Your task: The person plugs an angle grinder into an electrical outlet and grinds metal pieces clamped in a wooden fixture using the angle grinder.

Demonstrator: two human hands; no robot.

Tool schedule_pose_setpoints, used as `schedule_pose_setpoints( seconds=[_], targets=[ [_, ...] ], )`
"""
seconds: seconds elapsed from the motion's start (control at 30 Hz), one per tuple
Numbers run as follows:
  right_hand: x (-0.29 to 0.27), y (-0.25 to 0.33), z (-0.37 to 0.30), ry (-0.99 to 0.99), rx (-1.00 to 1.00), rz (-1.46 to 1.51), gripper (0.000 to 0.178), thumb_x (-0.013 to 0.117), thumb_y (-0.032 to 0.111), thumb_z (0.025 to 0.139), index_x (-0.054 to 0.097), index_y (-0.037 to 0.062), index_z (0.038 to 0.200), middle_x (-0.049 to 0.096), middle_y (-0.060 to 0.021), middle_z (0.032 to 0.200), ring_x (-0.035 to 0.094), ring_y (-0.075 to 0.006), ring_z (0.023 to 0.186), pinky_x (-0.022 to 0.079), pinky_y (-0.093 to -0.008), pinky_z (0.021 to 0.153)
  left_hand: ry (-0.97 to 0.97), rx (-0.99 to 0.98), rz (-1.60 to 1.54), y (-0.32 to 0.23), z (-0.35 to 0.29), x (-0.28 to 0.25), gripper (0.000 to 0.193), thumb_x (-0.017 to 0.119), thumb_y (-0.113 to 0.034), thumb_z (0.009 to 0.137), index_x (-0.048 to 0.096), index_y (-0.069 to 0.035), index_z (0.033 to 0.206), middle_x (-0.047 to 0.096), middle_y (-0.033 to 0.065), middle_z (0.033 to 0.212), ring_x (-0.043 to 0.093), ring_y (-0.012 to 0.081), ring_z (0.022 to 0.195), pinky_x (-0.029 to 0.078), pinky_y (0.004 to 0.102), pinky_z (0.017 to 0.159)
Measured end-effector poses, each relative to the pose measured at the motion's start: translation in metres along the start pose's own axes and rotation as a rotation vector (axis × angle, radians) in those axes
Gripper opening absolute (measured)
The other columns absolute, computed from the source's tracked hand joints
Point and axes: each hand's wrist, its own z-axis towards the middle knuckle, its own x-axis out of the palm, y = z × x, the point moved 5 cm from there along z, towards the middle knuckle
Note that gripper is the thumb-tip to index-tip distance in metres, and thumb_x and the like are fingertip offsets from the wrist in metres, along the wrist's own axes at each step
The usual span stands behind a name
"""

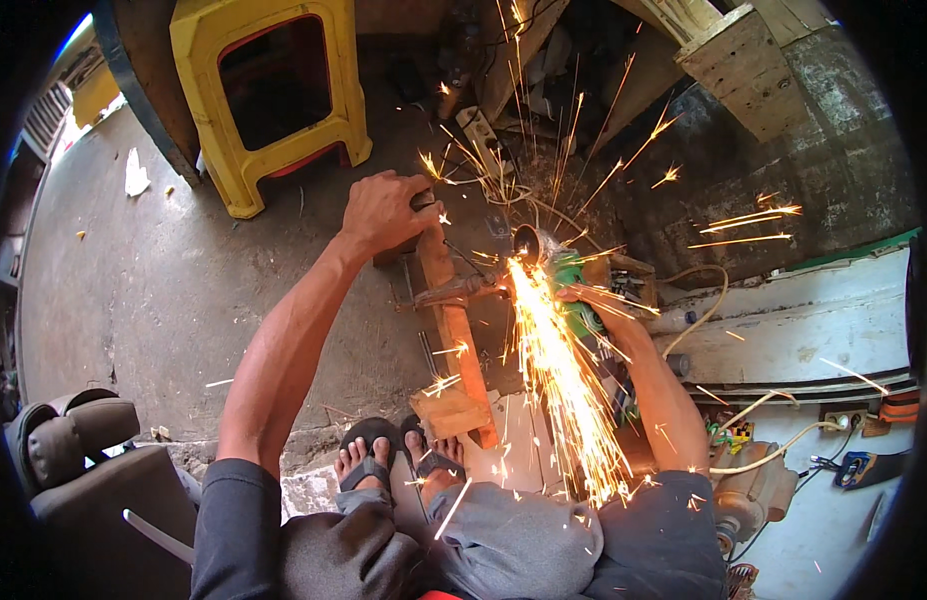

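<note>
My right hand is closed round the green body of an angle grinder. Its round guard faces a rusty metal piece that lies across an orange-brown wooden bar. Bright sparks pour from the contact toward my lap, and some fly up and away. Farther left, my left hand is bent closed at the far end of the bar. Something dark shows between its fingers, but I cannot make out what it is. Glare hides the disc and the cutting spot.
A yellow plastic stool stands at far left. A white power strip and a cable lie beyond the work. At right are a motor-like machine, a blue-handled saw and a yellowish hose. My sandalled feet are close below the bar.
</note>
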Motion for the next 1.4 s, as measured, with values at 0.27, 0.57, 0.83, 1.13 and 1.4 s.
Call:
schedule_pose_setpoints(
  seconds=[0.27, 0.57, 0.83, 1.13, 1.4],
  targets=[
    [-0.003, -0.004, 0.003, -0.07, 0.224, -0.016, 0.03, 0.076, 0.033, 0.087, 0.077, 0.008, 0.104, 0.074, -0.0045, 0.102, 0.068, -0.0152, 0.092, 0.052, -0.0328, 0.084, -0.021, 0.004, 0.001, 0.0, -0.001, 0.001, 0.036, 0.073, -0.045, 0.081, 0.077, -0.012, 0.095, 0.073, 0.0121, 0.082, 0.071, 0.033, 0.082, 0.056, 0.0464, 0.072],
    [-0.02, -0.014, 0.009, -0.074, 0.05, -0.151, 0.03, 0.074, 0.035, 0.087, 0.076, 0.0086, 0.101, 0.073, -0.0074, 0.099, 0.07, -0.016, 0.082, 0.054, -0.0316, 0.079, -0.026, 0.007, -0.04, -0.003, 0.003, 0.004, 0.033, 0.072, -0.043, 0.082, 0.076, -0.012, 0.092, 0.073, 0.0113, 0.08, 0.071, 0.0326, 0.083, 0.055, 0.0471, 0.072],
    [0.017, 0.015, -0.026, -0.094, 0.239, -0.031, 0.046, 0.078, 0.04, 0.081, 0.071, 0.0002, 0.103, 0.072, -0.0089, 0.086, 0.067, -0.0177, 0.066, 0.052, -0.0308, 0.062, -0.002, -0.031, -0.008, 0.003, -0.003, -0.003, 0.034, 0.071, -0.044, 0.081, 0.077, -0.012, 0.093, 0.073, 0.013, 0.081, 0.071, 0.0335, 0.083, 0.055, 0.0475, 0.073],
    [-0.019, -0.009, 0.001, -0.054, 0.044, -0.194, 0.043, 0.075, 0.042, 0.084, 0.071, 0.0024, 0.1, 0.071, -0.0094, 0.091, 0.068, -0.0154, 0.072, 0.052, -0.0305, 0.064, -0.004, -0.038, -0.025, -0.006, 0.001, 0.001, 0.034, 0.071, -0.043, 0.08, 0.077, -0.012, 0.092, 0.073, 0.0118, 0.081, 0.071, 0.033, 0.086, 0.056, 0.0475, 0.075],
    [0.007, 0.012, -0.019, -0.092, 0.26, -0.132, 0.045, 0.074, 0.041, 0.082, 0.069, 0.003, 0.106, 0.069, -0.0066, 0.086, 0.066, -0.016, 0.069, 0.05, -0.0307, 0.064, 0.024, -0.016, -0.018, 0.001, 0.0, 0.0, 0.038, 0.071, -0.046, 0.083, 0.078, -0.012, 0.1, 0.074, 0.0142, 0.087, 0.071, 0.0332, 0.082, 0.055, 0.0456, 0.073]
  ],
)
